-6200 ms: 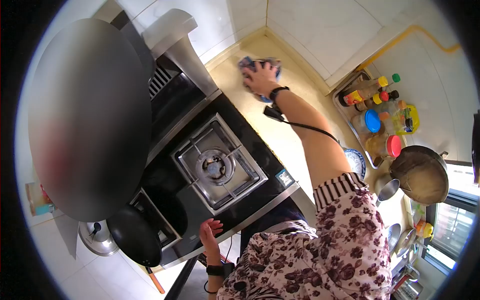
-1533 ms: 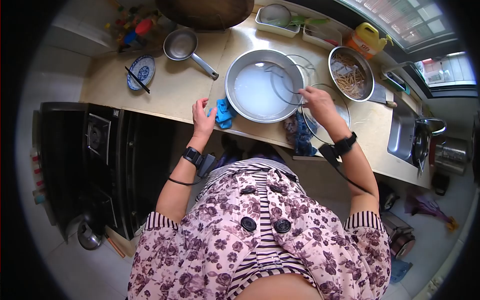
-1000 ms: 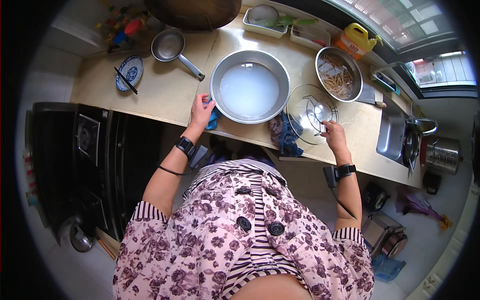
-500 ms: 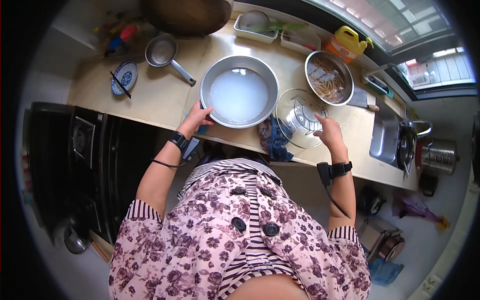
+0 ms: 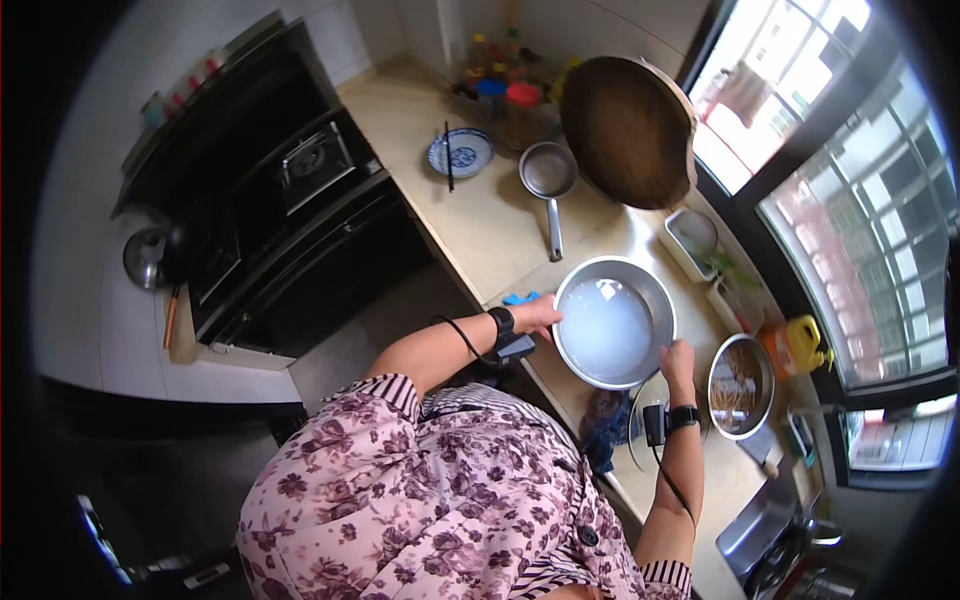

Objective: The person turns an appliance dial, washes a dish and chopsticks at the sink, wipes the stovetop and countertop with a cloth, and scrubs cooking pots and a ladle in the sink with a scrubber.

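Now gripping the basin [image 5: 663,312] by opposite sides instead of one, with fingers of left hand [image 5: 541,315] and right hand [image 5: 678,362]; likely gives balanced support.

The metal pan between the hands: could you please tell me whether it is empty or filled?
Partly filled: cloudy whitish liquid stands in the pan, below its rim.

No text, brand or number is coming through legibly anywhere. Toward three o'clock, the yellow jug [image 5: 799,344] is showing an orange area, with any print on it appearing too small to make out. Toward twelve o'clock, the bottles [image 5: 497,70], the blue-lidded jar [image 5: 490,89] and the red-lidded jar [image 5: 522,97] are standing too blurred and too small for any labels on them to be read.
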`<state>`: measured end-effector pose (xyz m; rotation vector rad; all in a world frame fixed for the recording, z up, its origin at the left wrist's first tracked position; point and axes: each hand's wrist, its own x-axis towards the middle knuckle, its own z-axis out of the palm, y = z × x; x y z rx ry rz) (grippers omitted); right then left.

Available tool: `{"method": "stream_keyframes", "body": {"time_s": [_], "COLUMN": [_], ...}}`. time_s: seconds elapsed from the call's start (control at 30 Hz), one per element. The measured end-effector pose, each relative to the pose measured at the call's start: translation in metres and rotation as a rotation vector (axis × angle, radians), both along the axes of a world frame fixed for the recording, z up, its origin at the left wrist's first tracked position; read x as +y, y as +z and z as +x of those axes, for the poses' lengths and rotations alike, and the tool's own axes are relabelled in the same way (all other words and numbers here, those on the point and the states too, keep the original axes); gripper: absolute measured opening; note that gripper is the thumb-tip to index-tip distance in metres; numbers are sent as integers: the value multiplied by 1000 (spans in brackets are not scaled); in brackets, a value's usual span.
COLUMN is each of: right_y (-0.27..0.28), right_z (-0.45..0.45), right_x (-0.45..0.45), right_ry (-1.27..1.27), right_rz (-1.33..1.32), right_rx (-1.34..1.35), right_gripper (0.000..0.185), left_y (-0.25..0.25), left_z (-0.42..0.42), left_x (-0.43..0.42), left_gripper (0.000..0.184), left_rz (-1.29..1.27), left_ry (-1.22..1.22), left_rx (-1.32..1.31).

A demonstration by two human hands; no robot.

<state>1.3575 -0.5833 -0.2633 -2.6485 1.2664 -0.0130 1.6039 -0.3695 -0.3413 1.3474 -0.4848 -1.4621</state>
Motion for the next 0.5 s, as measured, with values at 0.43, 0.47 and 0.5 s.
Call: {"method": "stream_keyframes", "body": {"time_s": [0.43, 0.47, 0.5], "right_y": [42, 35, 30], "right_z": [52, 60, 70], "right_x": [5, 4, 4], "right_ry": [85, 97, 110], "right_rz": [128, 175, 224], "right_rx": [-288, -376, -463], "right_gripper": [30, 31, 31], "left_y": [82, 88, 96], "left_z": [24, 31, 39], "left_x": [66, 75, 84], "left_gripper": [35, 35, 34], "left_rz": [-50, -36, -20], "left_ry": [215, 248, 282], "left_rx": [89, 99, 108]}}
